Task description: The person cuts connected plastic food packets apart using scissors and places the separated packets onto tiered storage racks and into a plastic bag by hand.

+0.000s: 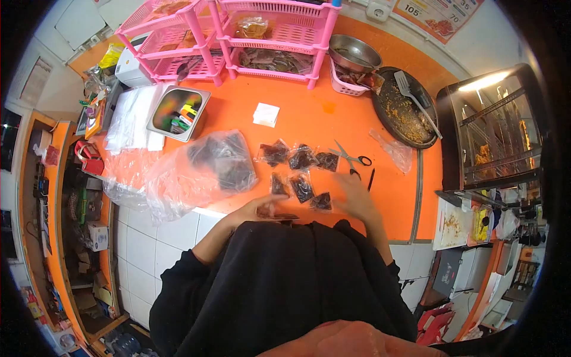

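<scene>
Several small clear packets with dark contents lie on the orange table (238,101); one packet (302,187) is in the middle of the group. My left hand (257,209) is at the table's near edge, just left of the packets, its fingers partly curled near a dark packet; whether it grips anything is unclear. My right hand (355,195) is over the table right of the packets, blurred by motion, its fingertips hard to make out. Scissors (355,159) lie open beyond it, with a black pen (372,179) beside them. A large clear bag (202,166) with dark contents lies to the left.
Pink racks (273,43) stand at the back. A metal container (178,112) with markers is at the left, a white paper (266,115) in the middle. At the right are a black pan (406,107) with a spatula and a glass display case (491,128).
</scene>
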Action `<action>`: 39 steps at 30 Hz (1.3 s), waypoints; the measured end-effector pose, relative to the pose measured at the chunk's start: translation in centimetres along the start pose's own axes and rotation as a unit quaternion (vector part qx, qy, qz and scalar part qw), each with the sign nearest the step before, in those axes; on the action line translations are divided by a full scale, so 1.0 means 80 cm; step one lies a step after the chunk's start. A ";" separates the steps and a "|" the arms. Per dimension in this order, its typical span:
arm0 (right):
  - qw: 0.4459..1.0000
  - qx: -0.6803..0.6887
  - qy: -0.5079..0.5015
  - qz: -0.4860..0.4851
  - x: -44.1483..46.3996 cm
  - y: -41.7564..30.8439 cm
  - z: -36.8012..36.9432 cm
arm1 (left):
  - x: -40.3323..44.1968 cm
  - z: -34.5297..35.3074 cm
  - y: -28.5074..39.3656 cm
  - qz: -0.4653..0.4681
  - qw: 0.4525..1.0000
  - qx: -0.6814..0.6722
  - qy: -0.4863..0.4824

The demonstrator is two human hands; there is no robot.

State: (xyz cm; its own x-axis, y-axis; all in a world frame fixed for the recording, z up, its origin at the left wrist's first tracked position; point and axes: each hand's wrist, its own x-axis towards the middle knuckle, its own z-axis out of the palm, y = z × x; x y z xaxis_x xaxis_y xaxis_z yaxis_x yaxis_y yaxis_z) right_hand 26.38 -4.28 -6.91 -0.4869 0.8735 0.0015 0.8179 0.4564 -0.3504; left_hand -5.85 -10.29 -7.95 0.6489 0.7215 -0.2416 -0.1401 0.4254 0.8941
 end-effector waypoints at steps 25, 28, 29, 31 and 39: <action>0.966 0.237 0.034 0.099 0.048 -0.088 0.080 | 0.063 -0.080 0.417 0.462 0.723 0.407 0.314; 0.956 0.270 0.061 0.094 0.050 -0.082 0.082 | 0.146 -0.156 0.481 0.496 0.619 0.491 0.361; 0.949 0.293 0.073 0.087 0.050 -0.081 0.083 | 0.170 -0.180 0.489 0.492 0.562 0.545 0.381; 0.934 0.337 0.100 0.071 0.052 -0.075 0.087 | 0.188 -0.195 0.500 0.462 0.466 0.650 0.383; 0.949 0.269 0.156 0.043 0.060 -0.074 0.040 | 0.258 -0.267 0.532 0.333 0.542 0.694 0.338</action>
State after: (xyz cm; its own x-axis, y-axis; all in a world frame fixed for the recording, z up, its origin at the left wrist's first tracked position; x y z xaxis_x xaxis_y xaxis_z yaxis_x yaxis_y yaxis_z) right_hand 18.20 -3.31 -7.85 -0.2422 0.9494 0.2001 0.5340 0.3026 -0.7895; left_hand -14.40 34.37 17.03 0.3119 0.6975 0.6451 0.8268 -0.5338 0.1773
